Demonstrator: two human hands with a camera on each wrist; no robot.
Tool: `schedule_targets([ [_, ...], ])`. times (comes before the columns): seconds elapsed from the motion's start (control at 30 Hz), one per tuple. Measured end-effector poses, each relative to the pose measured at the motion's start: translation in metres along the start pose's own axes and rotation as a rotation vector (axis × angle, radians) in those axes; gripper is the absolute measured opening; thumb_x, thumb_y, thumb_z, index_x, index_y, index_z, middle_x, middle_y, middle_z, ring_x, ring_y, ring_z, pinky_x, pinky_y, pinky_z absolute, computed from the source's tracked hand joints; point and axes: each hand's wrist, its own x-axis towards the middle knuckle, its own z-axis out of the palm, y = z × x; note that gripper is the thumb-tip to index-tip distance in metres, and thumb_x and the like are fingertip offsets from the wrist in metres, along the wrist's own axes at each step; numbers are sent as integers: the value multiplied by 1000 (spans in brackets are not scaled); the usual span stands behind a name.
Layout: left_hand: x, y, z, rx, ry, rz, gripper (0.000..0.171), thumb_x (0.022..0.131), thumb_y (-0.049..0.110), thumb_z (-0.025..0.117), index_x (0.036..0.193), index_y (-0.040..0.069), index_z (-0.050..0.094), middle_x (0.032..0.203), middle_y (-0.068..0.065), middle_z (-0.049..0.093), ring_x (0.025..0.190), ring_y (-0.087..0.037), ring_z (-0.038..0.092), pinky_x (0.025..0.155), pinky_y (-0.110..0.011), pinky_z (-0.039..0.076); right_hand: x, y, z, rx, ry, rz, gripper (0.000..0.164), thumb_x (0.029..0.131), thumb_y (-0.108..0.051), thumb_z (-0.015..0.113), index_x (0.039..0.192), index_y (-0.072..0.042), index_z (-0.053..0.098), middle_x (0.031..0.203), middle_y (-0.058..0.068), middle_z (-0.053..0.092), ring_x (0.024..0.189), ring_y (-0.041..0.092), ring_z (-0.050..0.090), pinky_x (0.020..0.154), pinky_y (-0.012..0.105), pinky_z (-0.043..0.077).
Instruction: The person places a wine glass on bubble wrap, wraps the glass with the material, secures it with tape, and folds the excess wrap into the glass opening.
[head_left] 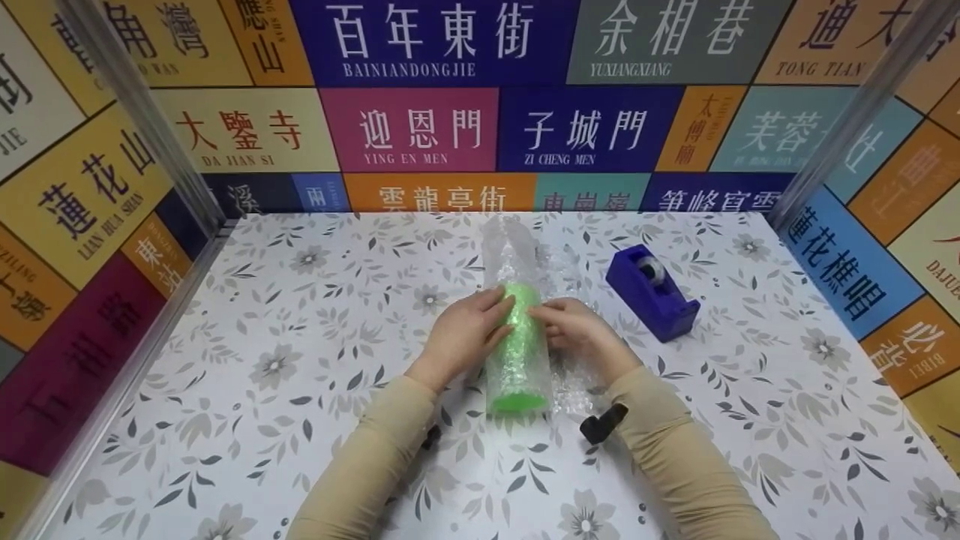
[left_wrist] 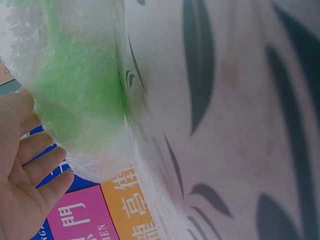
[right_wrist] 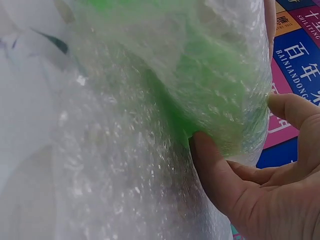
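Observation:
A green, roughly cylindrical thing point(head_left: 519, 403) lies on the table, its long side running away from me. Clear bubble wrap point(head_left: 517, 255) goes round it and reaches past its far end; whether it is a cup or a bottle I cannot tell. On its left side my left hand point(head_left: 469, 330) touches the wrap with loosely extended fingers point(left_wrist: 42, 165). From the other side my right hand point(head_left: 581, 330) pinches the bubble wrap between thumb and fingers, the thumb point(right_wrist: 210, 165) pressing near the green thing's edge. A loose flap of wrap point(head_left: 566, 262) spreads to the right.
A blue tape dispenser point(head_left: 652, 292) with a roll of tape point(head_left: 651, 270) stands to the right of the wrap. The tabletop point(head_left: 300, 315) has a floral leaf print. Colourful sign-covered panels point(head_left: 409, 127) border it at the back and both sides.

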Motion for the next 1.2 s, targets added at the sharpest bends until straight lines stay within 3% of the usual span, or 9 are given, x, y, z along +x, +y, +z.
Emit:
schedule_targets([
  [0.2, 2, 4, 1, 58, -38, 14, 50, 103, 38, 52, 146, 12, 51, 150, -12, 45, 133, -29, 48, 110, -42, 40, -2, 2, -2, 37, 3, 2, 31, 97, -14, 60, 117, 6, 47, 87, 5, 64, 74, 13, 66, 73, 27, 59],
  [0.57, 1, 8, 4, 125, -90, 64, 61, 103, 50, 43, 151, 12, 42, 156, -12, 37, 140, -29, 38, 114, -42, 34, -5, 7, -10, 17, -25, -29, 40, 97, -14, 59, 123, 13, 45, 92, 8, 67, 82, 16, 69, 83, 32, 58],
  [0.77, 2, 9, 5, 116, -121, 91, 70, 101, 58, 38, 153, 11, 37, 159, -13, 30, 145, -30, 29, 117, -41, 28, -5, 7, -11, 27, -50, -33, 34, 97, -12, 57, 119, 12, 49, 88, 6, 69, 81, 15, 69, 80, 31, 58],
  [1.03, 4, 10, 4, 67, -121, 138, 69, 102, 55, 42, 151, 6, 39, 159, -11, 30, 147, -27, 25, 118, -37, 25, -6, 7, -13, 54, -75, -40, 24, 98, -10, 54, 113, 9, 53, 83, 5, 69, 78, 14, 69, 78, 29, 58],
  [1.2, 6, 11, 4, 35, -123, 130, 69, 101, 54, 44, 151, 7, 40, 159, -10, 31, 147, -26, 25, 117, -36, 27, -8, 5, -13, 57, -65, -37, 31, 97, -9, 54, 118, 13, 50, 85, 6, 69, 78, 14, 69, 79, 29, 58],
])
